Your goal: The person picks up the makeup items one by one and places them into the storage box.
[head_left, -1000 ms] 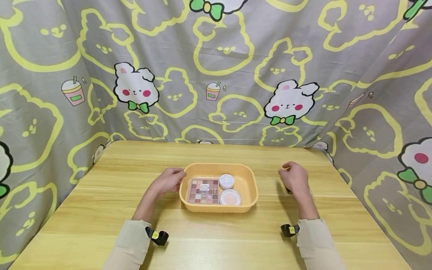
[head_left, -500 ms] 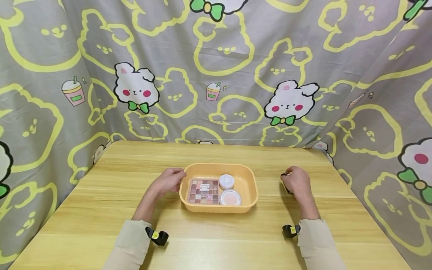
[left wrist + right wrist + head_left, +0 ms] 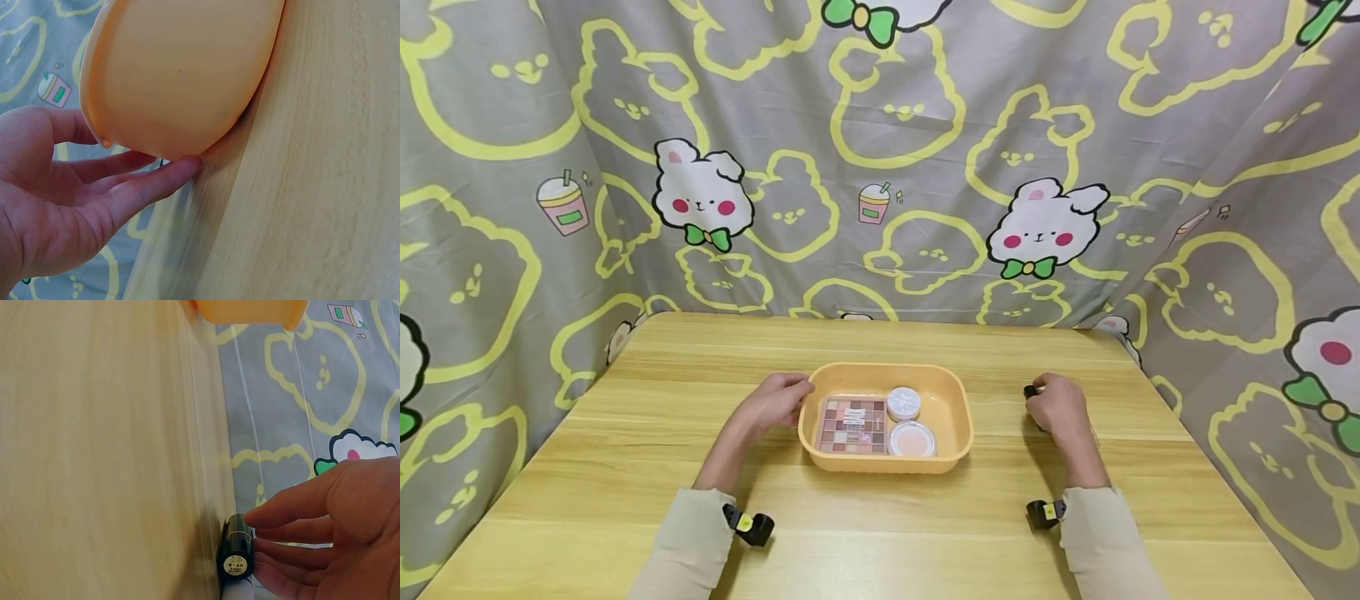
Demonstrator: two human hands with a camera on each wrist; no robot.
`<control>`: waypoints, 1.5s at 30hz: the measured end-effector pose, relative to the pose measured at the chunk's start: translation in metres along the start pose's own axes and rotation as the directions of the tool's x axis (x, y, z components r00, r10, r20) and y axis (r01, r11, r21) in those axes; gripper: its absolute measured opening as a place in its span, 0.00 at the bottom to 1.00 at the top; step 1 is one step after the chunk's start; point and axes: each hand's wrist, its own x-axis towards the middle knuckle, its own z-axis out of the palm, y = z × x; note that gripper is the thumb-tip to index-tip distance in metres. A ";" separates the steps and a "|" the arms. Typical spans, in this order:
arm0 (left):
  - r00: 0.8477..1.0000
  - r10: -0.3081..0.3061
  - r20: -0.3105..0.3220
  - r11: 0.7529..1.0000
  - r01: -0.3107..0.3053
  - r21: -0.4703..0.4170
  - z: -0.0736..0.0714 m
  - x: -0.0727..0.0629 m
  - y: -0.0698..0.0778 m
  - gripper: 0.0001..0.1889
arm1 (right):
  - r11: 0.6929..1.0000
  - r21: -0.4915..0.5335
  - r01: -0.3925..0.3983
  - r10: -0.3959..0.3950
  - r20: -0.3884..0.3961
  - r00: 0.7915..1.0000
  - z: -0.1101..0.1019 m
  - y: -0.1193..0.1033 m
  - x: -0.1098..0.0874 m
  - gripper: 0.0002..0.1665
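Note:
My left hand (image 3: pixel 775 402) holds the left end of an orange plastic tray (image 3: pixel 958 462). In the left wrist view its fingers run behind the rim, and the thumb touches the lower wall. Inside the tray lie an eyeshadow palette (image 3: pixel 852 446), a white round lidded case (image 3: pixel 903 403) and a pale pink round compact (image 3: pixel 912 439). My right hand (image 3: pixel 1060 407) pinches a black lipstick tube (image 3: pixel 239 542) with a thin gold ring and a round label on its end. A white piece (image 3: pixel 237 590) shows just below the tube; its kind cannot be told.
The wooden table (image 3: pixel 880 533) reaches back to a grey curtain (image 3: pixel 917 125) with rabbit prints. A small camera is strapped to each wrist. Right of the tray, table surface separates it from my right hand.
My right hand has dropped slightly toward me and shifted a little, and a black tube end now shows beyond its fingers. The left hand and the tray have stayed put.

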 end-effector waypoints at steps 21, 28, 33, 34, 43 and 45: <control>1.000 -0.007 0.008 1.000 0.007 -0.003 0.001 0.000 -0.001 0.28 | 0.999 -0.054 0.005 -0.003 0.044 0.999 0.002 -0.005 -0.003 0.32; 1.000 -0.004 0.011 1.000 0.004 -0.004 0.000 -0.001 0.000 0.28 | 0.997 -0.069 0.018 -0.015 0.048 0.999 0.001 -0.006 -0.003 0.33; 1.000 -0.009 0.013 1.000 0.009 -0.008 0.000 0.000 0.000 0.29 | 0.997 -0.070 0.017 -0.013 0.060 0.998 0.001 -0.006 -0.004 0.34; 1.000 -0.009 0.013 1.000 0.010 -0.006 0.000 0.000 0.000 0.29 | 0.997 -0.072 0.018 -0.013 0.061 0.998 0.001 -0.007 -0.004 0.34; 1.000 -0.014 0.007 1.000 0.014 0.012 0.000 0.001 -0.001 0.29 | 0.994 -0.102 0.026 -0.018 0.075 0.997 0.000 -0.008 -0.004 0.35; 1.000 -0.014 0.003 1.000 0.014 0.018 0.000 0.001 0.000 0.29 | 0.994 -0.103 0.031 -0.024 0.075 0.997 0.001 -0.009 -0.004 0.36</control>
